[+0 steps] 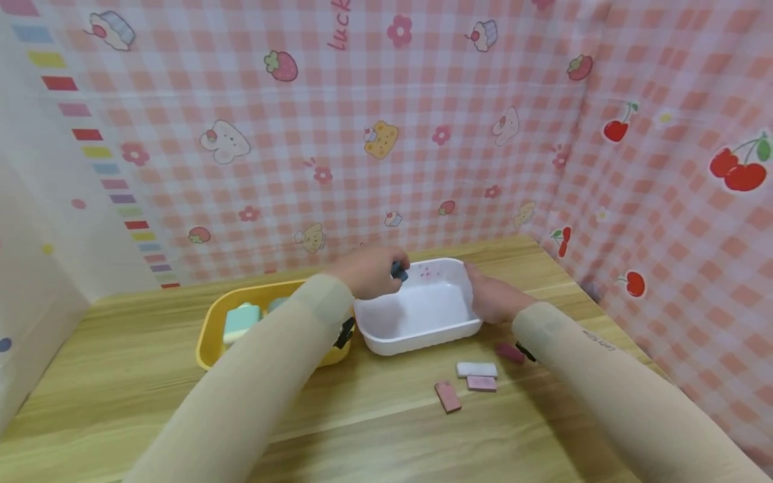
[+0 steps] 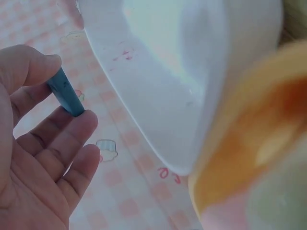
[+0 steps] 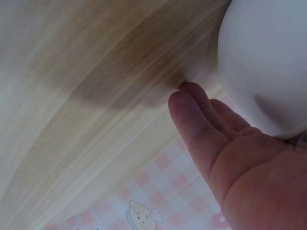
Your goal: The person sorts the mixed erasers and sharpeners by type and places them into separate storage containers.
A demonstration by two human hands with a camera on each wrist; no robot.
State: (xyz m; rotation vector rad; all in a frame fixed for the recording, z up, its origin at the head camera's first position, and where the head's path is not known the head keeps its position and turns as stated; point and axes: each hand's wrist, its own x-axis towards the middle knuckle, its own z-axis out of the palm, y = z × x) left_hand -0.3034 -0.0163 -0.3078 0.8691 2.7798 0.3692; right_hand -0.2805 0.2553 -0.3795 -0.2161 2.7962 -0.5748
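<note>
My left hand (image 1: pixel 371 272) pinches a small dark blue block (image 2: pixel 66 92) between thumb and fingers, over the left rear rim of a white plastic tub (image 1: pixel 423 308). In the left wrist view the block is held by its ends, its other fingers loosely bent. At the tub's right end, my right hand (image 1: pixel 495 295) lies against the outer wall. Its fingers (image 3: pixel 189 120) extend straight along the outside in the right wrist view, and its thumb is mostly hidden. The tub's visible floor is bare, with small pink marks on its back wall.
Left of the tub stands a yellow tub (image 1: pixel 208 329) holding a mint green block (image 1: pixel 243 320) and other pieces, partly behind my left arm. On the wooden table (image 1: pixel 362 416) in front lie a white block (image 1: pixel 477 369), a pink block (image 1: pixel 481 384), a reddish block (image 1: pixel 447 396) and a dark pink block (image 1: pixel 510 352).
</note>
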